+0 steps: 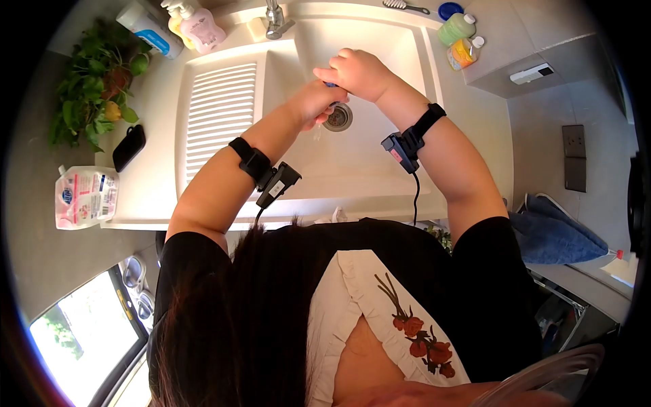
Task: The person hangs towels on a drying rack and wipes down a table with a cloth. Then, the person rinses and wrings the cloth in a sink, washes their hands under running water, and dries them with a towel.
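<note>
Over the sink basin (380, 169), my left hand (317, 103) and my right hand (358, 73) meet just above the metal drain (338, 118). Between them shows a small blue thing (330, 85), mostly covered by my fingers, too small to name. The fingers of both hands are closed around it, the right hand partly over the left. Below my left hand there seem to be a few drops of water. The faucet (274, 20) stands behind the hands, with a pale soap bar (257, 28) beside it.
Pump bottles (200, 28) and a white-blue tube (150, 30) stand at the back left, near a potted plant (88, 88). A black phone (129, 148) and a refill pouch (85, 197) lie left. Two small bottles (462, 53) and a brush (405, 6) are back right.
</note>
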Action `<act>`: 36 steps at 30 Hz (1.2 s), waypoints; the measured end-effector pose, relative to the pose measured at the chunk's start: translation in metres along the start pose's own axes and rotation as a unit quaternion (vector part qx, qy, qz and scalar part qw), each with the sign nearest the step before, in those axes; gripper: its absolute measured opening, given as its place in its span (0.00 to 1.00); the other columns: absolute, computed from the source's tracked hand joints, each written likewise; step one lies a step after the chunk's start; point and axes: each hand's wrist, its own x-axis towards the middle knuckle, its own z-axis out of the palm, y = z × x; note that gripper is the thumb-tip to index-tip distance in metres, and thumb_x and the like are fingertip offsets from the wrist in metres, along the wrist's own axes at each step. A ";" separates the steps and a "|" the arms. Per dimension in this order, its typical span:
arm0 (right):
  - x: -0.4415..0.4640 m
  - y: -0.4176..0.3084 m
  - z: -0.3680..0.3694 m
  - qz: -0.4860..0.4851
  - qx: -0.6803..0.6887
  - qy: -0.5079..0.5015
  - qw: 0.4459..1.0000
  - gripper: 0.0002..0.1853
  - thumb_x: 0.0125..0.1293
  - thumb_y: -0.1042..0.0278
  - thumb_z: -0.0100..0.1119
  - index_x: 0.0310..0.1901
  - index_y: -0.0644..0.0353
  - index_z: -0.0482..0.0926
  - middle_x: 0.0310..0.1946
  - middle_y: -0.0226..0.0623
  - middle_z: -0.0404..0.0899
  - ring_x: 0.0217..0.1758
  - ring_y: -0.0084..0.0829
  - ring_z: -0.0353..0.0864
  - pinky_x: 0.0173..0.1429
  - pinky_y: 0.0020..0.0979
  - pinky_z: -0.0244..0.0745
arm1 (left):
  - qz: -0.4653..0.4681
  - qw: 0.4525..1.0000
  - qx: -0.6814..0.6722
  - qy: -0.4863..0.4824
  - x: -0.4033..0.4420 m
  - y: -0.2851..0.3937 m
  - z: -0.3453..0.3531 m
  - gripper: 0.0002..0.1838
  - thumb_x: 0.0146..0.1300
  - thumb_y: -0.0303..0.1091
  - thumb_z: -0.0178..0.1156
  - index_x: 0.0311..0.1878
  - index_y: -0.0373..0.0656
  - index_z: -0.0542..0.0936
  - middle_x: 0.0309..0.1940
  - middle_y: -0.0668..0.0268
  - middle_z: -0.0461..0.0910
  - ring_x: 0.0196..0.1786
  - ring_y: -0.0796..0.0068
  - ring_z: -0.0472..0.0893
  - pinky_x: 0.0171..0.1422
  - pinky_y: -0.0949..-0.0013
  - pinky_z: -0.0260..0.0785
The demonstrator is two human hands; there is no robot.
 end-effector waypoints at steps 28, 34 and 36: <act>-0.053 -0.057 0.017 0.423 0.694 0.071 0.578 0.30 0.58 0.57 0.68 0.55 0.68 0.71 0.48 0.40 0.79 0.50 0.28 0.78 0.57 0.29 0.71 | 0.226 0.954 0.142 0.134 -0.012 -0.032 -0.035 0.15 0.58 0.34 0.68 0.44 0.39 0.76 0.36 0.65 0.81 0.41 0.78 0.79 0.45 0.74 0.72; -0.070 -0.042 -0.004 0.441 0.672 0.120 0.583 0.18 0.67 0.63 0.58 0.54 0.65 0.74 0.45 0.34 0.81 0.51 0.25 0.76 0.57 0.28 0.69 | 0.324 0.933 0.116 0.107 -0.047 0.006 -0.057 0.12 0.58 0.30 0.67 0.43 0.39 0.78 0.33 0.71 0.79 0.38 0.82 0.76 0.42 0.77 0.70; -0.071 -0.036 -0.016 0.400 0.648 0.125 0.636 0.18 0.68 0.63 0.57 0.53 0.65 0.73 0.42 0.32 0.80 0.49 0.24 0.76 0.57 0.28 0.69 | 0.325 0.921 0.188 0.102 -0.063 0.019 -0.067 0.12 0.60 0.28 0.65 0.46 0.38 0.77 0.35 0.72 0.78 0.40 0.84 0.75 0.46 0.78 0.70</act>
